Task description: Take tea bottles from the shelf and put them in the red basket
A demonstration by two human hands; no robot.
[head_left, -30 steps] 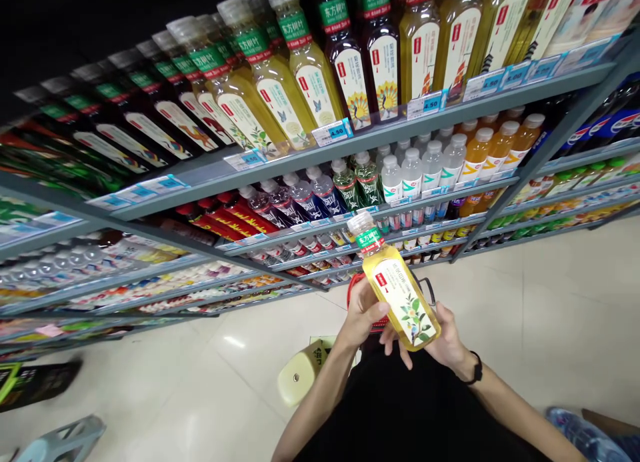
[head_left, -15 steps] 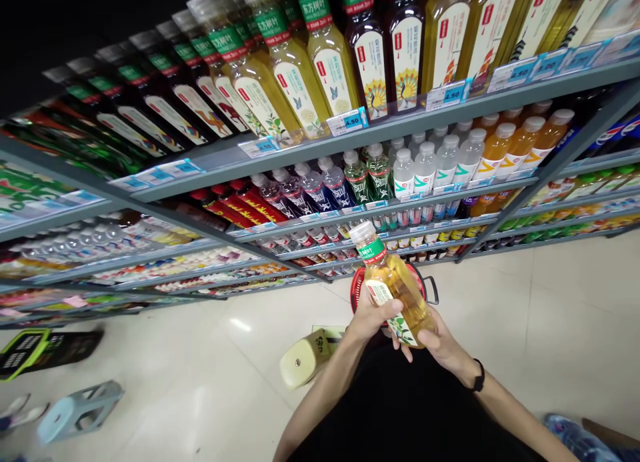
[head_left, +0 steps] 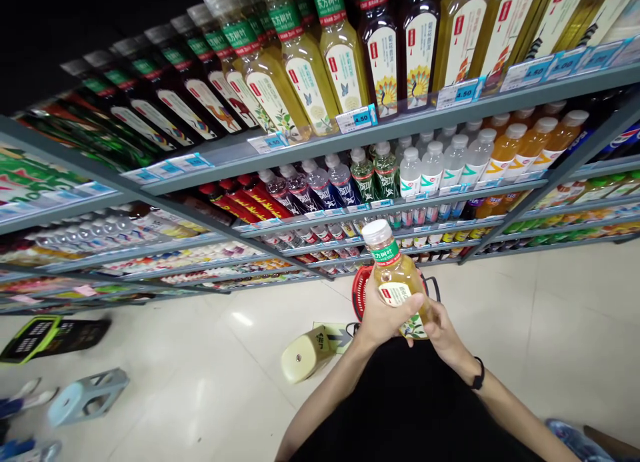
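A bottle of pale golden tea (head_left: pixel 403 275) with a white cap and a green-and-red neck band is held in front of my body. My left hand (head_left: pixel 383 313) wraps round its left side, the thumb lying across the front label. On the other side my right hand (head_left: pixel 445 332) grips the lower part, some of its fingers hidden behind the bottle. The bottle tilts slightly, cap toward the shelves. Behind it a red shopping basket (head_left: pixel 359 295) is partly covered. Similar tea bottles (head_left: pixel 273 95) line the top shelf.
Shelves (head_left: pixel 430 125) of drinks with price tags (head_left: pixel 356 119) run across ahead. On the tiled floor are a cream stool (head_left: pixel 305 357), a light blue stool (head_left: pixel 90 395) and a black basket with a green rim (head_left: pixel 55 339). A person's shoes (head_left: pixel 35 394) show at lower left.
The bottle has turned in my hands and stands more upright, its front label facing me more. My left hand has shifted further round it. The whole view has moved slightly.
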